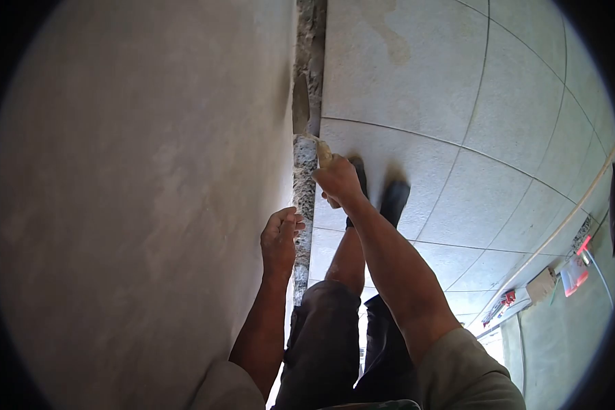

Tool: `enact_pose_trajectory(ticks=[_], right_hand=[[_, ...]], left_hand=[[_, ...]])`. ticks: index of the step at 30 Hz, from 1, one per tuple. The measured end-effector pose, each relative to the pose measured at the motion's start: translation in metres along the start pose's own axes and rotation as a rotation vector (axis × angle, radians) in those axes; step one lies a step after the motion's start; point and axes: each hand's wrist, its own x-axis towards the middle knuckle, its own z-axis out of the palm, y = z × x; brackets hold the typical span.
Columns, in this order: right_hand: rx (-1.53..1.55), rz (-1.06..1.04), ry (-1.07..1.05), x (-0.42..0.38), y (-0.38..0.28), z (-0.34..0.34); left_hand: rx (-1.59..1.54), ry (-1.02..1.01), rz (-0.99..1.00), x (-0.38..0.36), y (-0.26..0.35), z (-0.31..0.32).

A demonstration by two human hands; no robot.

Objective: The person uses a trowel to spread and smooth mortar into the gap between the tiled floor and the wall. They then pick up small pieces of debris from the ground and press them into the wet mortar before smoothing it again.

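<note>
My right hand [336,181] covers most of the trowel's [301,106] handle, and its blade blends into the grey wall [137,205]. The base of the rough gap [302,205] disappears behind my left hand [280,239] and knee. Far right, red-and-white items [572,273], perhaps packaging, too small to identify.

Mortar-caked trowel [306,113] against wall base

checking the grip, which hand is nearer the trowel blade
Right. The right hand grips the handle of the trowel, just below its blade. The left hand rests lower on the wall, apart from it.
</note>
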Motion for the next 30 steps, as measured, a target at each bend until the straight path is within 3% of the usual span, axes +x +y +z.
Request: enact_pose_trajectory(ticks=[3,5,8,9,11,12,13,14,16,18,21,23,26,27,28,30], right_hand=[[-0.085,-0.004,-0.021,0.015,0.053,0.058],[-0.247,-0.156,0.125,0.002,0.125,0.108],[-0.068,0.14,-0.123,-0.05,0.148,0.123],[-0.072,0.135,-0.108,-0.051,0.159,0.122],[-0.209,-0.143,-0.314,-0.042,0.17,0.109],[-0.175,0.111,-0.192,-0.058,0.142,0.09],[-0.31,0.046,-0.242,-0.055,0.138,0.078],[-0.298,-0.003,-0.014,-0.06,0.137,0.07],[-0.306,-0.057,0.215,-0.073,0.108,0.046],[-0.266,-0.057,0.179,-0.061,0.093,0.028],[-0.408,-0.173,0.357,-0.025,0.09,0.035],[-0.378,-0.004,0.11,-0.032,0.078,0.037],[-0.652,-0.149,0.064,-0.056,0.118,0.069],[-0.718,-0.058,-0.068,-0.072,0.124,0.072],[-0.775,-0.096,-0.146,-0.087,0.135,0.074],[-0.666,-0.15,-0.049,-0.094,0.153,0.08]], left_hand=[[-0.054,0.042,-0.037,-0.006,-0.035,-0.012],[-0.047,0.048,-0.068,-0.015,-0.065,-0.015],[-0.076,0.079,-0.079,-0.034,-0.121,-0.018],[-0.107,0.087,-0.08,-0.042,-0.136,-0.016],[-0.152,0.09,-0.104,-0.06,-0.162,-0.01],[-0.181,0.095,-0.106,-0.071,-0.178,-0.008],[-0.201,0.102,-0.117,-0.083,-0.19,-0.009],[-0.234,0.111,-0.124,-0.095,-0.189,-0.005],[-0.238,0.074,-0.107,-0.109,-0.192,0.001],[-0.195,0.019,-0.099,-0.118,-0.204,0.003],[-0.186,-0.03,-0.131,-0.109,-0.236,-0.001],[-0.167,-0.028,-0.135,-0.112,-0.254,-0.012],[-0.091,-0.071,-0.126,-0.11,-0.275,-0.028],[-0.116,-0.066,-0.148,-0.11,-0.286,-0.034],[-0.107,-0.062,-0.165,-0.113,-0.283,-0.038],[-0.101,-0.058,-0.172,-0.113,-0.279,-0.046]])
